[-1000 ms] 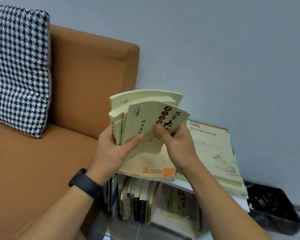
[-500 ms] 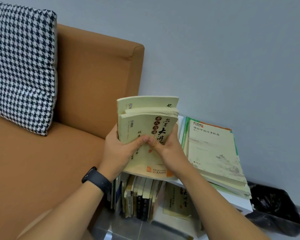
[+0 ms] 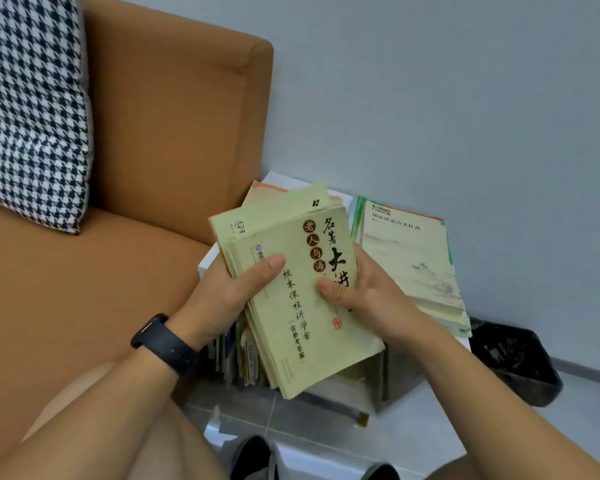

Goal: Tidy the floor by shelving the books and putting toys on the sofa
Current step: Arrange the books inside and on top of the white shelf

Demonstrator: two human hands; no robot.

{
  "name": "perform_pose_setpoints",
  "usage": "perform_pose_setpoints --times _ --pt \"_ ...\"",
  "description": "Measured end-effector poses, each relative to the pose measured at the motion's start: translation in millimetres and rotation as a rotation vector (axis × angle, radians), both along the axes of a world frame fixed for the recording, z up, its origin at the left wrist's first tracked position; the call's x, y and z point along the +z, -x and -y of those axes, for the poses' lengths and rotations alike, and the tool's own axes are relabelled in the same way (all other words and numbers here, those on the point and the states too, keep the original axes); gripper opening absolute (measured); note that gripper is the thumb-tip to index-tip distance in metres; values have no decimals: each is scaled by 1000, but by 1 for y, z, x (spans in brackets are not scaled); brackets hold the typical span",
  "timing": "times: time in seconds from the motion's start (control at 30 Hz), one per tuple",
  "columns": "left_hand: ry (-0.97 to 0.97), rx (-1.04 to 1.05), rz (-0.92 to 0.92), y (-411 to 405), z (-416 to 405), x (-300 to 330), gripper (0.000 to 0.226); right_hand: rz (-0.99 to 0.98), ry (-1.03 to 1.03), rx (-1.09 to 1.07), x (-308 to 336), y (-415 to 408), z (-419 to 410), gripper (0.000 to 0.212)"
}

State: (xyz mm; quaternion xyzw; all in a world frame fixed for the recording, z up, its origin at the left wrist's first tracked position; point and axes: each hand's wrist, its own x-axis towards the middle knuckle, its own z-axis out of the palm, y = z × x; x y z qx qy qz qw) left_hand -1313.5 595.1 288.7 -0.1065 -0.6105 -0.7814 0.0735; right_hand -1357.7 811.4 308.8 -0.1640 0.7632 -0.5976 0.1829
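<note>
Grey wall is filling the background of the head view, with an orange sofa (image 3: 125, 209) and a checked cushion (image 3: 32, 109) on my left. Between sofa and wall a low white shelf (image 3: 207, 259) is standing; a stack of books (image 3: 413, 265) is lying at its right edge, and more books (image 3: 238, 355) are standing upright in the compartment below. I am holding a bundle of pale green books (image 3: 298, 299) above the shelf's front edge: my left hand (image 3: 229, 296) is gripping its left side, thumb across the cover, and my right hand (image 3: 364, 296) is pinching the right side. I judge I am shelving; next I need to lower the bundle flat onto the shelf top. A black bin (image 3: 513, 362) is sitting by the wall.
</note>
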Motion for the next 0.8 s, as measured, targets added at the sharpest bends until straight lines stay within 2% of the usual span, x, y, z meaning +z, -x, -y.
perform_pose_setpoints --times 0.1,0.17,0.3,0.4,0.53,0.67,0.73,0.8 --pt "-18 -103 141 -2 -1 3 42 92 -43 12 -9 -23 -27 58" --pt "123 -254 287 -4 0 3 39 165 -42 38 -18 -37 -44 60" --pt "357 -682 560 -6 -1 -1 43 342 -103 101 -52 -51 -73 68" --pt "521 -842 697 -7 -16 -15 38 455 -161 176 -86 -56 -85 70" --pt "638 -688 747 -26 -64 -73 33 602 -182 267 -129 -65 -89 62" --pt "774 -489 774 -29 -88 -120 38 584 -301 271 -159 -57 -89 52" --pt "859 -443 758 -26 -98 -134 37 511 -482 307 -176 -45 -91 44" --pt "970 -420 747 -27 -110 -145 34 378 -760 352 -199 -28 -95 39"
